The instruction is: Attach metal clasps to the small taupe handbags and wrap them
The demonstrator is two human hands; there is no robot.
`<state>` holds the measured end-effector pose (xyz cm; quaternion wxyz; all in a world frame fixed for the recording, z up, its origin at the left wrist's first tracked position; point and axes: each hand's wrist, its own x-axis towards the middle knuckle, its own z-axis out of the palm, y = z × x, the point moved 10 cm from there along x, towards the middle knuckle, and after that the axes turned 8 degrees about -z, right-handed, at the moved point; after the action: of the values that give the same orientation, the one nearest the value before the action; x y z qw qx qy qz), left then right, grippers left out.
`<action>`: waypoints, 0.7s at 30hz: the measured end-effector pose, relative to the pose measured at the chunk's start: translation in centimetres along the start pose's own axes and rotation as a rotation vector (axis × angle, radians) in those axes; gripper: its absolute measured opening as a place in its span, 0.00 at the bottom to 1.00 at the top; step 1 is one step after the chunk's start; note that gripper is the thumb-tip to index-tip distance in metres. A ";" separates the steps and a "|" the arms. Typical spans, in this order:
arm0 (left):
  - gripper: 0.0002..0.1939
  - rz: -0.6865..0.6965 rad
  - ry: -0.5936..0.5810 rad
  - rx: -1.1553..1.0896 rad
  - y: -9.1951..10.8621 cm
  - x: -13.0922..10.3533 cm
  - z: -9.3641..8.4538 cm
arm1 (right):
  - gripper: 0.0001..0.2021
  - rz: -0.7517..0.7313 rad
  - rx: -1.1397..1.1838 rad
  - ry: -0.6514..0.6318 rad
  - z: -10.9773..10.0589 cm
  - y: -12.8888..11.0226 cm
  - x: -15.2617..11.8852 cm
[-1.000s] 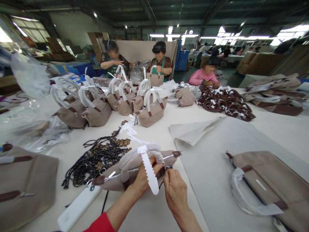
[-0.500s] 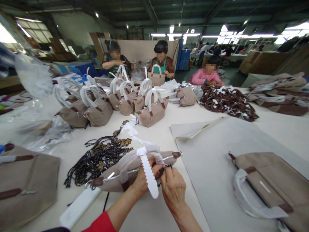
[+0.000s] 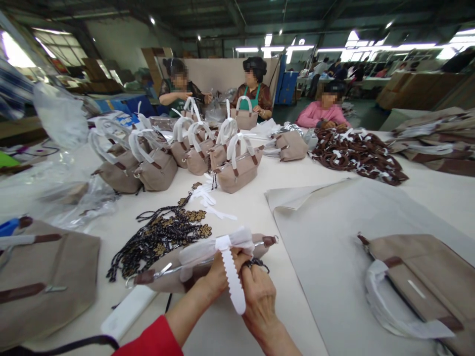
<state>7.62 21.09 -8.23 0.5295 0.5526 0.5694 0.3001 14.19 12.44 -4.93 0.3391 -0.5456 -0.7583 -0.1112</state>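
Note:
A small taupe handbag (image 3: 163, 277) lies on its side on the white table (image 3: 241, 207) in front of me, its handles wrapped in white paper with a scalloped strip (image 3: 232, 277) hanging down. My left hand (image 3: 215, 279) grips the bag at the wrapped handle. My right hand (image 3: 260, 296) pinches a black cord loop (image 3: 254, 263) right at the bag's handle. A heap of black and gold corded tags (image 3: 163, 235) lies just beyond the bag.
Several finished taupe bags (image 3: 237, 170) stand in the table's middle. A flat bag (image 3: 419, 282) lies on a grey sheet (image 3: 326, 232) at right, another bag (image 3: 40, 277) at left. Brown straps (image 3: 356, 155) are piled far right. Three people sit across the table. A white bar (image 3: 126, 314) lies near me.
My right hand has drawn in closer to the left and lifted the black cord loop up at the handle. The view has shifted slightly; the bag stays put.

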 end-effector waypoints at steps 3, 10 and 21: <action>0.02 -0.061 -0.052 -0.010 -1.0 0.2 0.2 | 0.16 -0.055 0.091 -0.053 0.3 -0.4 0.1; 0.06 -0.104 -0.105 -0.096 -1.6 -0.7 -0.1 | 0.10 -0.207 0.265 -0.197 0.0 0.0 -0.4; 0.04 -0.010 -0.048 -0.091 -0.6 -0.9 -1.5 | 0.12 0.474 0.500 -0.035 3.9 5.6 -5.0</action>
<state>5.92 20.50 -8.17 0.5690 0.5322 0.5450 0.3097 18.63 12.92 -12.09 0.4658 -0.6083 -0.6200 0.1691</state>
